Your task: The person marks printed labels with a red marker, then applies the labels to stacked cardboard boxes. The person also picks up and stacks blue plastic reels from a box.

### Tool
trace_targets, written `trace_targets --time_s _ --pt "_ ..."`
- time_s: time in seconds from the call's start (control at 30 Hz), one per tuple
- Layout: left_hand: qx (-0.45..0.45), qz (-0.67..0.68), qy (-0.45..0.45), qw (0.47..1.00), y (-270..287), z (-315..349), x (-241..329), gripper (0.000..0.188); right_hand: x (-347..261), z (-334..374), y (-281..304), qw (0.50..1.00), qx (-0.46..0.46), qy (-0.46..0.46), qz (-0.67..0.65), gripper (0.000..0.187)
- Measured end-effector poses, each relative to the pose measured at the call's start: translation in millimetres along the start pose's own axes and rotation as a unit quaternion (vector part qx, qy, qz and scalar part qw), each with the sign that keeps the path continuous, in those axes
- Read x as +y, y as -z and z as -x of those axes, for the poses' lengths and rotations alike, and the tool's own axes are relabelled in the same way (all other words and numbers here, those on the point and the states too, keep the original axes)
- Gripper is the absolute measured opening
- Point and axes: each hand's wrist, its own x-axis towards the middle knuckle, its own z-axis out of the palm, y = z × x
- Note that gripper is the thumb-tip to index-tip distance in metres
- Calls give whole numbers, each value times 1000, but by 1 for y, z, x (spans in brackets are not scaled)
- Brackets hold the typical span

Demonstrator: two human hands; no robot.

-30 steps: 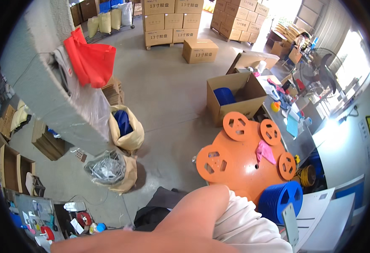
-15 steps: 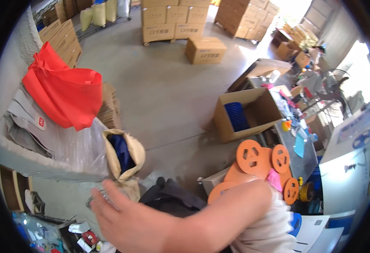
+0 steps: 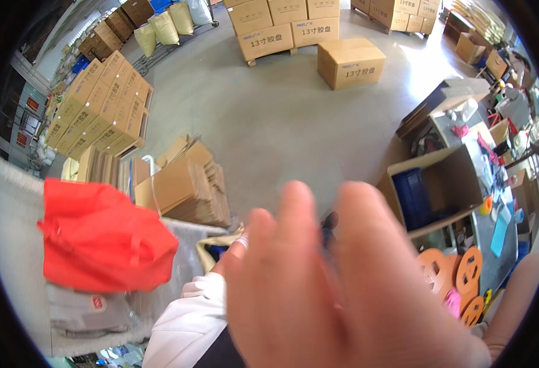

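Red bag [image 3: 104, 239]: crumpled, with a grey cloth [image 3: 91, 310] showing at its near edge.
Cream sack [image 3: 203, 256]: just right of the red bag, dark blue inside, partly hidden.
Left hand [image 3: 221, 264]: right of the red bag, at the sack; mostly covered, so grip impossible to tell.
Right hand [image 3: 355, 300]: farther right of the red bag, blurred, fingers spread wide, blocking the view of the left hand and the floor behind.
Flattened cardboard [image 3: 180, 184]: close beyond the red bag, toward its right, bordering the sack's far side.
Stacked cartons [image 3: 100, 110]: farther beyond the red bag.
Open carton [image 3: 450, 184]: well right of the red bag, holding blue discs [image 3: 412, 199], beside a cluttered surface [image 3: 485, 236].
Orange discs [image 3: 463, 264]: also well right of the red bag, near a pink cloth [image 3: 452, 302].
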Motion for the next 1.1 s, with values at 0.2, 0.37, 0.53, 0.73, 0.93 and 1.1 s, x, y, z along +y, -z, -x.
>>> trace_targets --time_s 0.2,0.37,0.53,0.73,0.93,1.1 --pt "117 6 191 975 113 -107 -122 26 138 -21 101 999 10 40 19 23" --pt "59 6 305 951 143 -121 -183 26 221 -50 177 993 13 74 89 22" --pt "-33 16 412 910 166 -182 -222 26 364 -19 254 993 -14 -51 104 22" --pt "-75 28 404 911 248 -424 -246 27 512 201 272 764 77 -541 -344 47" --pt "32 -60 141 988 312 -743 -176 9 535 261 252 608 69 -771 -177 52" --pt "36 33 70 996 298 -927 -81 34 628 320 262 727 -89 -679 -41 32"
